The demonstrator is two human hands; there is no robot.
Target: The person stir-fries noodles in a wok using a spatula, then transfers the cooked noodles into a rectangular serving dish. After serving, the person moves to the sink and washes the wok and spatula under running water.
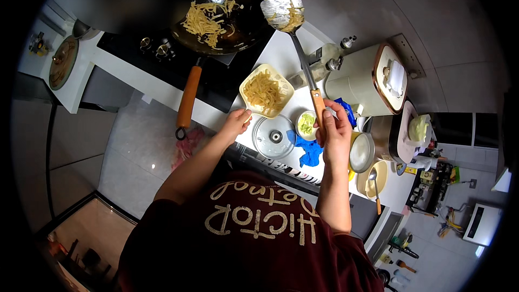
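Note:
My left hand [238, 123] grips the near corner of a pale square bowl [288, 89], which holds a heap of cooked shredded strips [262, 91]. My right hand [335, 129] is closed around the wooden handle of a metal wok spatula [285, 13]; its head is raised, with food residue stuck on it. Beyond my left hand, a black wok [251, 28] sits over the cooktop with more pale strips [204, 24] in it. Its wooden handle [189, 97] points toward me. A glass lid [275, 137] lies just below the bowl, beside a small bowl of chopped greens [307, 125].
A blue cloth [310, 152] lies near the counter's front edge. At the right stand a cream appliance [357, 85], a lidded container [361, 152] and a beige dish [383, 174] with a spoon. Glass bottles [324, 54] stand behind. A patterned round lid [64, 63] is far left.

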